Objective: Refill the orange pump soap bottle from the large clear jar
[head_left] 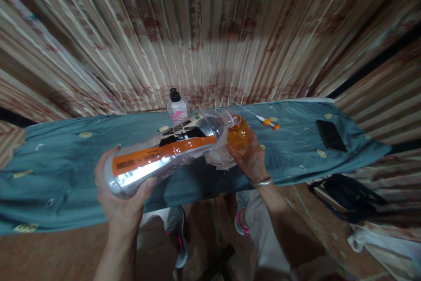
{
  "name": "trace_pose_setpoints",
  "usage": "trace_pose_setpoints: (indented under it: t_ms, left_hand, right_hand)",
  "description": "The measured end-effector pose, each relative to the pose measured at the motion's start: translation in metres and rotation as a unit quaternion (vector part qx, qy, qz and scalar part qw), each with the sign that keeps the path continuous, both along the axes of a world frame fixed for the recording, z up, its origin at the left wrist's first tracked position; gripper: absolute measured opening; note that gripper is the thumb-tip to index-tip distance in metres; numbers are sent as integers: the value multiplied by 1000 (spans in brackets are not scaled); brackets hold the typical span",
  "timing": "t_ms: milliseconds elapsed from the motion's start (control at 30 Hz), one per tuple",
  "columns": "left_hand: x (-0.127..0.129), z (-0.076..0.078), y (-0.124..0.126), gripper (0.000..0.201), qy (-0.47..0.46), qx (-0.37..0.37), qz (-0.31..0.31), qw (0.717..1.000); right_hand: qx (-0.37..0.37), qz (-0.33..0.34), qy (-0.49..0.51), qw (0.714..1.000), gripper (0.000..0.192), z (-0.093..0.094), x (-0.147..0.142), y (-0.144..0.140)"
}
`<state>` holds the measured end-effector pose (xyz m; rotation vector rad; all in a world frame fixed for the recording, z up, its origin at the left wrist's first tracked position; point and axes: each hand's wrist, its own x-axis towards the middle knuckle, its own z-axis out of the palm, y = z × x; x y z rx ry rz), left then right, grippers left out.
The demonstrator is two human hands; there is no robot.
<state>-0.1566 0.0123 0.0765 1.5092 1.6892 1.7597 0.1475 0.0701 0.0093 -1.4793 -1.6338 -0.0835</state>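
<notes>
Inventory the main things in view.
Large bottle: 1, silver-orange label, centre
Round container: 1, orange, at large bottle's mouth
Small bottle: 1, clear, black top, behind large bottle
Syringe-like tool: 1, white-orange, right of round container
Phone: 1, black, right of syringe-like tool
Crumpled material: count unclear, off-white, below round container
Cloth: 1, teal, mid-picture
Curtains: count unclear, beige-brown, behind
Bag: 1, black, lower right
Shoes: 2, grey-pink, below cloth
Bracelet: 1, silver, right wrist
Left hand: 1, large bottle's base
Right hand: 1, round container
</notes>
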Motion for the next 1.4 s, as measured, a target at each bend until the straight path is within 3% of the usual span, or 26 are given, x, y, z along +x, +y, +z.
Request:
trace_pose_setpoints:
  t_ms: [767,967,1400]
  left_hand:
    - [5,3,-3,83,-39,-5,-15,999]
    - [1,0,-1,93,-32,5,-17,999]
    - [-1,-1,-1,94,-42,1,-19,999]
  right_hand:
    - [-13,-3,9,1000,81,-4,0,0]
    - [-9,-4,14,1000,85,-5,0,1]
    - [-5,-10,-1,1000,82,-2,-1,0]
